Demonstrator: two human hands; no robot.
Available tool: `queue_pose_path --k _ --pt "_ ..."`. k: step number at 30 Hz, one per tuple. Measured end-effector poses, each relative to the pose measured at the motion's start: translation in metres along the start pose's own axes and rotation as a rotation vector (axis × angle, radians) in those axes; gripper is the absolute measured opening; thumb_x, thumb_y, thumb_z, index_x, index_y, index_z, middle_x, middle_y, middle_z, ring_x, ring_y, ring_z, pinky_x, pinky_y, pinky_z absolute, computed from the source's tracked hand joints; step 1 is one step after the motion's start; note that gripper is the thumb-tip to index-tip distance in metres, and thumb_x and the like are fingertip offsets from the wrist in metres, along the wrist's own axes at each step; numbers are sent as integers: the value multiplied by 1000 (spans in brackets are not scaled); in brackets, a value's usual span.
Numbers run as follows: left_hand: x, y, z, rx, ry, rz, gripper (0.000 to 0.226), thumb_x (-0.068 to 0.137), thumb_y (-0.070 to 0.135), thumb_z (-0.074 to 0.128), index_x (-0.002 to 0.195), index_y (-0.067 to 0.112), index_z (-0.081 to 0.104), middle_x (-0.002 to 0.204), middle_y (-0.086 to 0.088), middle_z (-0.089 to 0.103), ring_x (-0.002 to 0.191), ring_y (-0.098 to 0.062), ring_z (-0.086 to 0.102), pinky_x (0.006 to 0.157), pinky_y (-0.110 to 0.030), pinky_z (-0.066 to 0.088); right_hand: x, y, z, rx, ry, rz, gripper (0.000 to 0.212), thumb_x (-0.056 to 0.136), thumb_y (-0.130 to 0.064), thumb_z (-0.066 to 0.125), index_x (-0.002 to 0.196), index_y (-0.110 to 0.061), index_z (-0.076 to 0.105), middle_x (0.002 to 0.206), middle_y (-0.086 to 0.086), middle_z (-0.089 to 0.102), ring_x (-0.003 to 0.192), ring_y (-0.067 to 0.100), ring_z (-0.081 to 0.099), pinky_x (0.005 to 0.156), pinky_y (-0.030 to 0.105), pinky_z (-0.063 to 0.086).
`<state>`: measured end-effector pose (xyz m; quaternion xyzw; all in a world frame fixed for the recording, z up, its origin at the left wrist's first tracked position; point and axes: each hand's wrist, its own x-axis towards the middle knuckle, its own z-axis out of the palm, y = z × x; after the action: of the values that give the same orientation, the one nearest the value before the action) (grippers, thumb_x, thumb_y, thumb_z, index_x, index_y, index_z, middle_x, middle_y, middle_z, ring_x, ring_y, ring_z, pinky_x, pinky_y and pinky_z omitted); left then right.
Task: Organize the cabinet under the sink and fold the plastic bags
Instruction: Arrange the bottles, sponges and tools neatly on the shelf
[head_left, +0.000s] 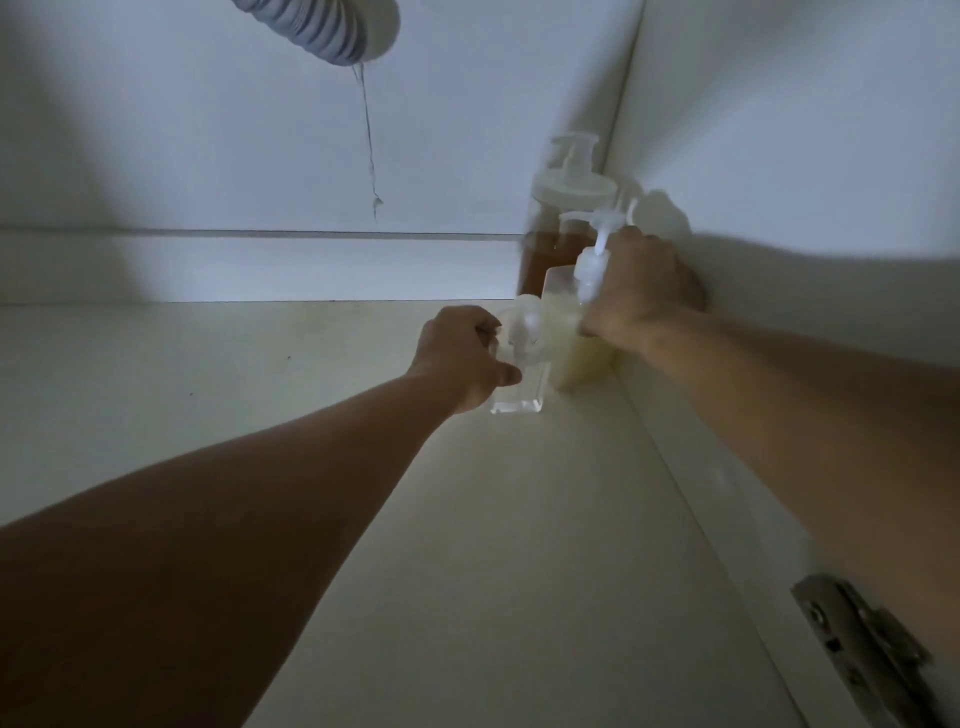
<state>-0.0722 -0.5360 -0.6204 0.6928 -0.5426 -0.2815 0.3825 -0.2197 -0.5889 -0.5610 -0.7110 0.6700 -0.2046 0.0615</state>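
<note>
Inside the cabinet under the sink, at its back right corner, a person lines up pump bottles against the side wall (779, 156). The left hand (462, 358) curls its fingers and thumb round the neck of a clear square pump bottle (519, 400), which stands on the cabinet floor (260, 389) just beside its neighbours. The right hand (639, 291) wraps round a pump bottle of pale yellow liquid (576, 358), with the white pump head rising by its knuckles; this bottle sits tight to the side wall. Behind both stands a taller pump bottle of amber liquid (550, 254), in the corner itself. The grouping looks deliberate: tall at the back, shorter in front, all kept to one side so the floor is left open. A ribbed grey drain hose (322, 31) hangs at the top, and a metal door hinge (862, 639) shows at lower right. No label, brand or writing can be read on any bottle. No plastic bags are in view.
</note>
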Motion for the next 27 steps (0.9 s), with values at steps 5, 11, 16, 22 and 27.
queue_pose_path --k 5,11,16,22,27 --pt "-1 -9 16 -60 39 -38 47 67 8 87 110 9 68 100 -6 70 94 -25 67 88 -35 54 0 4 -1 -109 -8 18 60 69 -36 88 119 -19 59 110 5 63 100 26 63 66 29 42" --pt "6 -6 28 -90 27 -31 55 72 9 83 124 12 65 101 -2 71 86 -18 67 78 -27 50 5 5 6 -188 89 -62 21 96 -12 57 114 -4 65 114 16 64 106 35 62 75 38 50" --pt "9 -1 37 -85 20 -34 48 75 10 82 120 13 68 93 2 69 83 -16 64 76 -24 46 6 2 -3 -238 11 -107 27 99 -15 51 120 0 59 123 19 59 116 33 56 86 39 49" --pt "9 6 49 -108 26 -50 44 76 11 81 118 12 69 107 -4 72 91 -18 67 81 -22 47 14 -15 -42 -44 -71 25 12 88 -9 66 89 -3 55 90 14 58 80 29 61 67 32 49" --pt "10 16 73 -125 37 -60 40 81 18 77 119 10 68 111 -4 69 89 -17 64 75 -19 45 22 -22 -68 368 -405 252 29 97 7 48 121 3 64 114 17 69 90 29 72 69 34 62"
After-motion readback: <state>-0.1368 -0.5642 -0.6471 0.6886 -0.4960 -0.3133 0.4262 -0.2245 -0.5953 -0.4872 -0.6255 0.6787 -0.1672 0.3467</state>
